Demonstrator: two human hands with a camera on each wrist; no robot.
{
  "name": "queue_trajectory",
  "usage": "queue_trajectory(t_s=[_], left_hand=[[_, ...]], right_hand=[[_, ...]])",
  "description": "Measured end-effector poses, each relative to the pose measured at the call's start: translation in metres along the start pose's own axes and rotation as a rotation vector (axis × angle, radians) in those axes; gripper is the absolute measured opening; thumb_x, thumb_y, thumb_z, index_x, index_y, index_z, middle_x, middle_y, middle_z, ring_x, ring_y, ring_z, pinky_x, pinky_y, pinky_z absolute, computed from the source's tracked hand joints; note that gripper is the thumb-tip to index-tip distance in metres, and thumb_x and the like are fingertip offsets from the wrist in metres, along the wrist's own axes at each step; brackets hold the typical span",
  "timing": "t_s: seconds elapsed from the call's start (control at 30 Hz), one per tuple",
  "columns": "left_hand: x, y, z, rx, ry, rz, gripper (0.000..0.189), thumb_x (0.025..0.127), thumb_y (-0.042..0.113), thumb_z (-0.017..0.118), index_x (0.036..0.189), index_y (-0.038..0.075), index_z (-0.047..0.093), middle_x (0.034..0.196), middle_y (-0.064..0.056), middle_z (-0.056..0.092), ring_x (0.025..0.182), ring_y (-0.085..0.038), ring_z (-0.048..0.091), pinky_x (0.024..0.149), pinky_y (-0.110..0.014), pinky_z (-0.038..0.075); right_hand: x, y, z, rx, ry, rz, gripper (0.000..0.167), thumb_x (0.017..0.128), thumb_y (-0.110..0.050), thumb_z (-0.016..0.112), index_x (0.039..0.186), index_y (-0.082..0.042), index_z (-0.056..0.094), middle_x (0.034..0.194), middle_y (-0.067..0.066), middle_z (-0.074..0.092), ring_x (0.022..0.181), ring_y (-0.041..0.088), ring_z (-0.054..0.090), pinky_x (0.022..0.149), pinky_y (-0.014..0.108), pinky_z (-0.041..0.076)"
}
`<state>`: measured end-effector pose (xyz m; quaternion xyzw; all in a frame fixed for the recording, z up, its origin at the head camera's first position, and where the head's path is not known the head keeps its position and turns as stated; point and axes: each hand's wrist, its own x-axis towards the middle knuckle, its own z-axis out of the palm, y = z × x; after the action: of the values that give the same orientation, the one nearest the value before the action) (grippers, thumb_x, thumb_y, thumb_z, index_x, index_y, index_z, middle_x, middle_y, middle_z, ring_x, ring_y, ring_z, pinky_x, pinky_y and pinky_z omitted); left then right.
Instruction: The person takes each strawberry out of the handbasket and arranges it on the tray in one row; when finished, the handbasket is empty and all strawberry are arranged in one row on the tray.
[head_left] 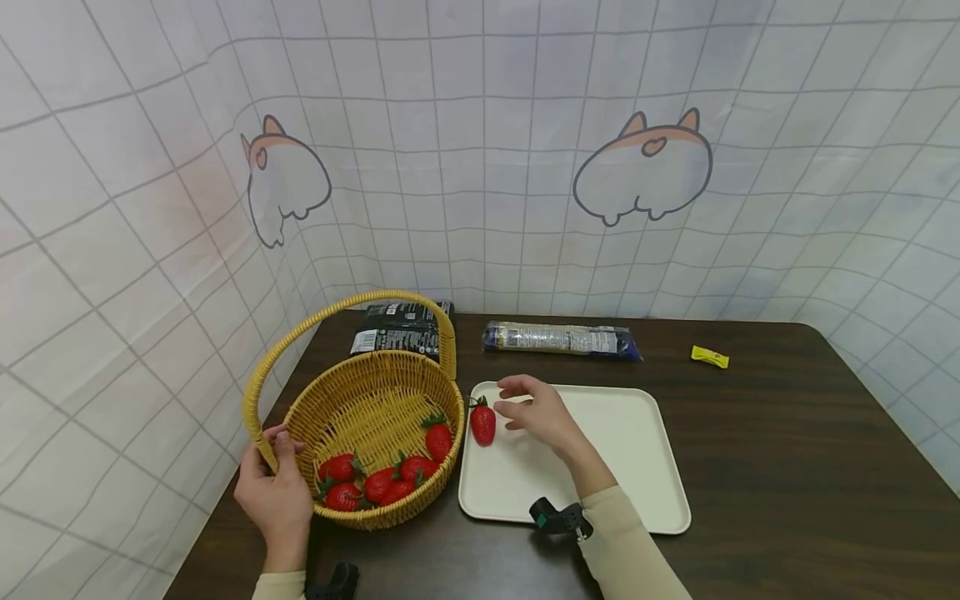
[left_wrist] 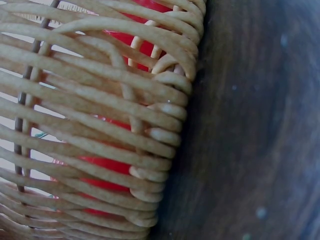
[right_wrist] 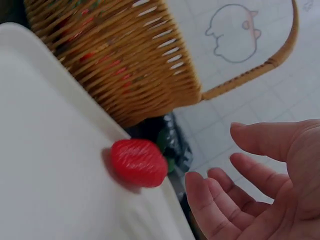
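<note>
The left hand (head_left: 276, 493) grips, thumb in view, its fingers probably curled but mostly hidden. The right hand (head_left: 542, 414) points leftward, thumb apart from loosely bent fingers, its arm (head_left: 633, 546) slanting inward.

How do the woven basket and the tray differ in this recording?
The basket is yellow, round and deep, with an arched handle; the tray is white, shallow and rectangular. The basket holds several strawberries, the tray a single strawberry. The left hand grips the basket; neither hand grips the tray. Both hold red fruit.
</note>
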<state>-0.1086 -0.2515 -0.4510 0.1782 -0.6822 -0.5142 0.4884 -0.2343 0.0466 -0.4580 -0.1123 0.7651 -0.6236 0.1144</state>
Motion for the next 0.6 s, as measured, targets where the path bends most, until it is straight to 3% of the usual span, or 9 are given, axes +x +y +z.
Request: queue_trajectory(t_s=[0.13,0.33,0.47,0.6], left_hand=[[0.002,-0.006,0.0,0.003,-0.001,0.001,0.021,0.098,0.008,0.058,0.106,-0.011,0.065,0.074,0.006,0.064,0.07,0.002,0.061,0.07,-0.015,0.044],[0.007,-0.032,0.0,0.038,-0.008,-0.012,0.021,0.098,0.011,0.059,0.106,-0.006,0.067,0.075,0.006,0.065,0.073,0.001,0.06,0.071,-0.016,0.043],[0.007,-0.036,-0.001,0.057,-0.011,-0.029,0.022,0.098,0.015,0.06,0.107,-0.003,0.068,0.076,0.011,0.064,0.073,0.001,0.06,0.07,-0.016,0.042],[0.006,-0.036,-0.001,0.058,-0.013,-0.039,0.023,0.098,0.018,0.06,0.108,-0.001,0.068,0.075,0.015,0.063,0.073,0.001,0.06,0.071,-0.016,0.042]], right_hand=[[-0.005,-0.014,0.002,0.059,-0.012,-0.054,0.034,0.093,-0.011,0.067,0.124,0.0,0.06,0.111,0.015,0.062,0.097,0.038,0.064,0.076,0.043,0.057],[-0.014,-0.035,0.02,0.086,-0.037,-0.129,0.026,0.095,-0.014,0.065,0.119,-0.004,0.065,0.112,0.012,0.063,0.091,0.035,0.067,0.076,0.039,0.058],[-0.02,-0.042,0.039,0.082,-0.132,-0.183,0.025,0.095,-0.013,0.065,0.119,-0.004,0.065,0.112,0.014,0.065,0.09,0.031,0.067,0.071,0.031,0.056],[-0.016,-0.046,0.058,-0.022,-0.289,-0.269,0.027,0.095,-0.016,0.065,0.121,-0.008,0.064,0.117,0.01,0.066,0.101,0.018,0.064,0.08,0.027,0.053]])
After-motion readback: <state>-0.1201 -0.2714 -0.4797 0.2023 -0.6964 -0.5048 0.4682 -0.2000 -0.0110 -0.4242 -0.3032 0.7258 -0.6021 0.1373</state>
